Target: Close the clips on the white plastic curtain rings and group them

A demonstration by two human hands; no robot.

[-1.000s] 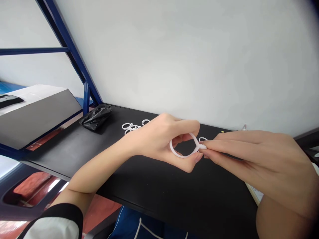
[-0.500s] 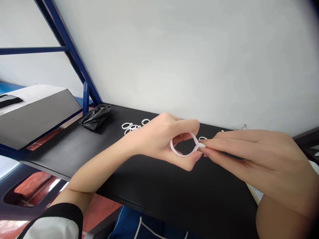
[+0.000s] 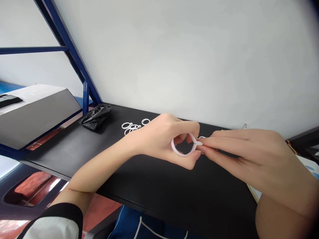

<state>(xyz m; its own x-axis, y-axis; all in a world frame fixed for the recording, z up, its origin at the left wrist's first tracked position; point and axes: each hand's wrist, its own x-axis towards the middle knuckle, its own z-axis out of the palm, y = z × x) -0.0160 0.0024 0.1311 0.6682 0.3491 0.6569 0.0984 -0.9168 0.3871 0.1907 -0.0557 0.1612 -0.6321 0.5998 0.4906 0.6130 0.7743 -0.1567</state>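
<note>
Above the black table (image 3: 174, 196), a white plastic ring (image 3: 177, 152) with tabs at its right side is held edge-up between both hands. My left hand (image 3: 163, 137) curls around the loop, fingers over the top and thumb along the bottom. At the tabs, my right hand (image 3: 254, 152) pinches the ring between thumb and fingertips, pressing the two tab ends together. Several more white rings (image 3: 135, 126) lie on the table behind my left wrist. Another white ring (image 3: 202, 137) shows partly behind my right fingertips.
A crumpled black plastic bag (image 3: 96, 117) lies at the table's far left corner. Blue metal framing (image 3: 67, 43) rises there against a pale wall (image 3: 174, 59). A grey and white box-like piece (image 3: 40, 109) stands farther left. Part of a white-and-blue item (image 3: 307, 166) shows beyond my right hand.
My right hand has shifted slightly left with the tab ends, and the loop looks a little narrower. My left hand keeps nearly the same place around it.
</note>
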